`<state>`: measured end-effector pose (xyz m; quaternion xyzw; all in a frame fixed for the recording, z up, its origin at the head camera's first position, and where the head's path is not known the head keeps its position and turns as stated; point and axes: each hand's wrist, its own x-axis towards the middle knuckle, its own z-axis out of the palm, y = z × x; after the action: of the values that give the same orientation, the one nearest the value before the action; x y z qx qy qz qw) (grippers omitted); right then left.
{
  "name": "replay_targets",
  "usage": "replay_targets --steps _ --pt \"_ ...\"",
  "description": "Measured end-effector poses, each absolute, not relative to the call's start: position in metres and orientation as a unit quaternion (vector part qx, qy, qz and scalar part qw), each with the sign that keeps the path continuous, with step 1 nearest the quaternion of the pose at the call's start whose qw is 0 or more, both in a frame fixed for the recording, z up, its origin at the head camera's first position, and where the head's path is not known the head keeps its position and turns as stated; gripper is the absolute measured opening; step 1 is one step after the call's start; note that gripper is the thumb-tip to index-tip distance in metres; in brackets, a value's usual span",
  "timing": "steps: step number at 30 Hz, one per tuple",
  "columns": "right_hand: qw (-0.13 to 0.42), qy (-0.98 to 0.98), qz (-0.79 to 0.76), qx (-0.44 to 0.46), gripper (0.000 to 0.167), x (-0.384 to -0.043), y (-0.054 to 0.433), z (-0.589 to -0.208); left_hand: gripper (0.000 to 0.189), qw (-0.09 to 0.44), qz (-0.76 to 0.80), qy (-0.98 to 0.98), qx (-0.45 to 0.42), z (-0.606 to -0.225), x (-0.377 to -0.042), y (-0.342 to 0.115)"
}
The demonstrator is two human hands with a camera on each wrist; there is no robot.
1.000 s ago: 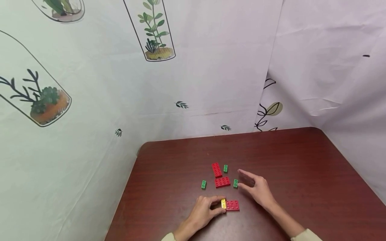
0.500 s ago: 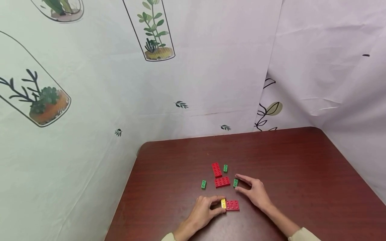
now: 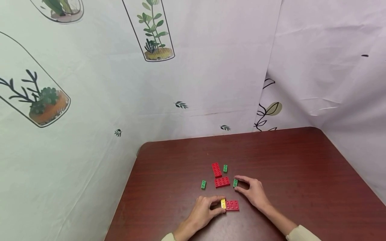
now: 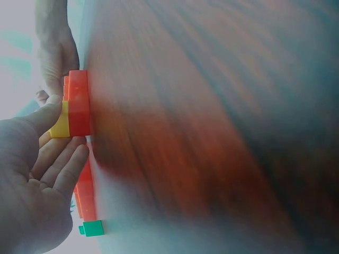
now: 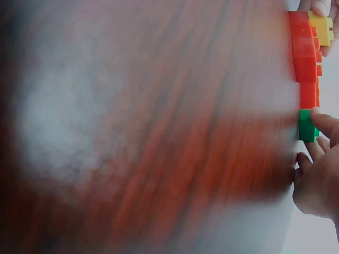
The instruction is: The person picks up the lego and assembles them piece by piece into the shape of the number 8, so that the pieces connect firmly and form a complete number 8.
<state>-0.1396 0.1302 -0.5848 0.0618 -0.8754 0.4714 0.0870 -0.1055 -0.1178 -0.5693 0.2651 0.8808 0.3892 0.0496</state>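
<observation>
My left hand (image 3: 201,211) pinches a small yellow toy building brick (image 3: 223,204) between thumb and index finger. The left wrist view shows that yellow brick (image 4: 60,123) seated on one end of a red brick (image 4: 79,103), whose bare studs (image 3: 232,205) point up to its right in the head view. Farther right, my right hand (image 3: 255,193) has thumb and index finger at the two ends of a small green brick (image 3: 235,183), pinching it at the table. In the right wrist view the thumb touches the upper part of this green brick (image 5: 306,126).
Two more red bricks lie beyond the hands, one crosswise (image 3: 222,182) and one lengthwise (image 3: 216,170). A green brick (image 3: 225,168) is beside the far red one, another green brick (image 3: 203,184) to the left. The brown table (image 3: 286,157) meets printed curtains (image 3: 205,83) behind.
My right hand has moved slightly left and its fingers have closed in on the ends of the green brick. The left hand keeps its pinch on the yellow brick.
</observation>
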Motion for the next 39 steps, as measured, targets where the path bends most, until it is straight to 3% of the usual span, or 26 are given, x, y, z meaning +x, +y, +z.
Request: replay_targets --steps 28,39 --pt "0.045 -0.845 0.530 0.062 0.038 -0.130 0.130 -0.570 0.039 0.049 0.399 0.876 0.267 -0.569 -0.105 -0.118" --pt "0.058 -0.849 0.516 0.095 0.038 -0.122 0.130 -0.558 0.038 0.058 0.406 0.874 0.261 -0.570 -0.104 -0.118"
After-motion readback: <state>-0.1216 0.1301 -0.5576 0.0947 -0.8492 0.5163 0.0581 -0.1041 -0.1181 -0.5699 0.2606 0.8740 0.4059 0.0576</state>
